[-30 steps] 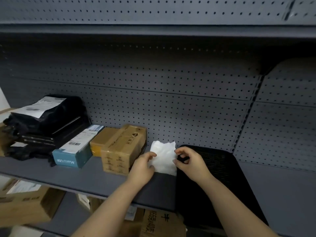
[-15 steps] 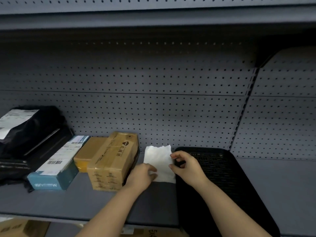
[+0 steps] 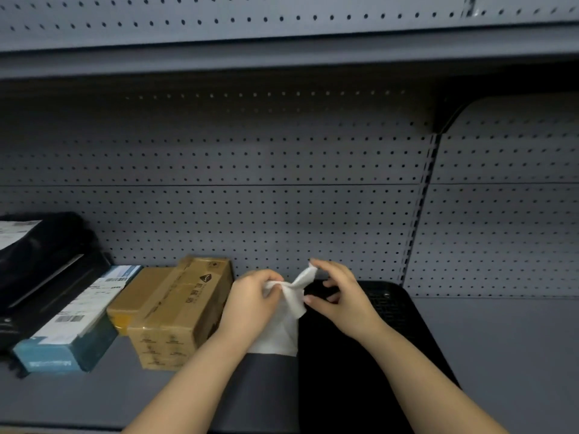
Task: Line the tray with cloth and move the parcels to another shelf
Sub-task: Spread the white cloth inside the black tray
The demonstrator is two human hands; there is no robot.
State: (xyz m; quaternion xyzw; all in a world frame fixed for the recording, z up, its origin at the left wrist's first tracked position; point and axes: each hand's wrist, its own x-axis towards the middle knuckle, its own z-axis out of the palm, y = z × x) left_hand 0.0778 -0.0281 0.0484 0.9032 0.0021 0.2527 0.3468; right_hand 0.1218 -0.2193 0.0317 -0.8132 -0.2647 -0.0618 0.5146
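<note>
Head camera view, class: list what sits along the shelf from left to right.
Black bags → blue box → tan box → taped cardboard box → left hand → white cloth → right hand → black tray.

Both hands [image 3: 250, 305] [image 3: 341, 300] pinch white cloth [image 3: 283, 327] beside black tray [image 3: 391, 308].

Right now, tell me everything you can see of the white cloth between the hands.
The white cloth looks thin and soft, plain with no print. Both hands pinch it up: the left hand grips a bunched part, the right hand holds the raised upper corner and an edge. Its lower part hangs down to the grey metal shelf, ending in a straight edge, between the tall brown cardboard box and the black plastic tray. It is not yet in the tray.
</note>
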